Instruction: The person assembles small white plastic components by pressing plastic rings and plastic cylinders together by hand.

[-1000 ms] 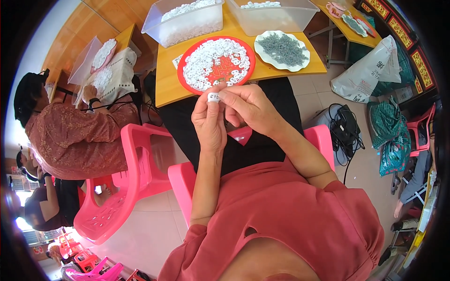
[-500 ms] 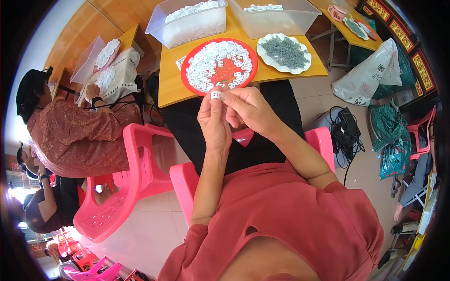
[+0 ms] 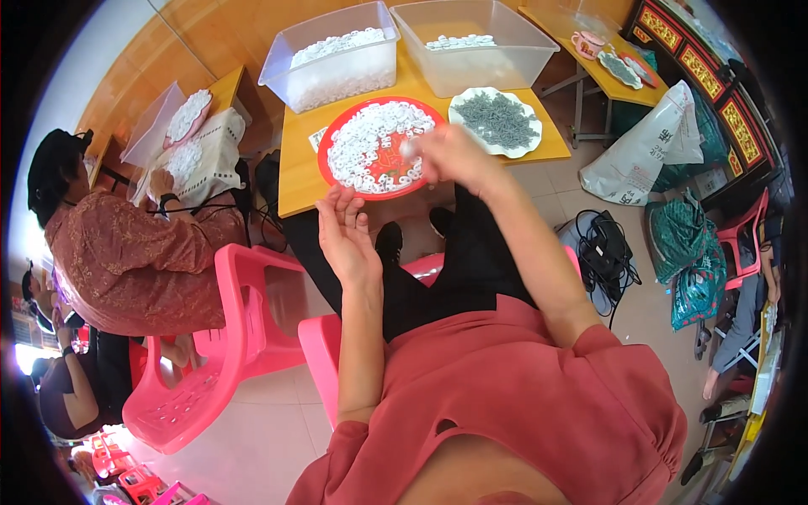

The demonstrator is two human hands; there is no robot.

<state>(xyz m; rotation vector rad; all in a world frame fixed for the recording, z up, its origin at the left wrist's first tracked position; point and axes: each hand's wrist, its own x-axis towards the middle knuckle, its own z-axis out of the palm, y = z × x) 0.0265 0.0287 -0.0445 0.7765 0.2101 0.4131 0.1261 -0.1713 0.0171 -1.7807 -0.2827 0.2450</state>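
Right hand (image 3: 454, 157) pinches a blurred white piece (image 3: 408, 150), probably light, stiff and slick, best gripped by its edges; left hand (image 3: 350, 242), released, holds nothing.

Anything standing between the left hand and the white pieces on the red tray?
Only the near rim of the red tray lies between the left hand and the white pieces; nothing else visible does. The right hand, apparently pinching a blurred white piece, is off to the right.
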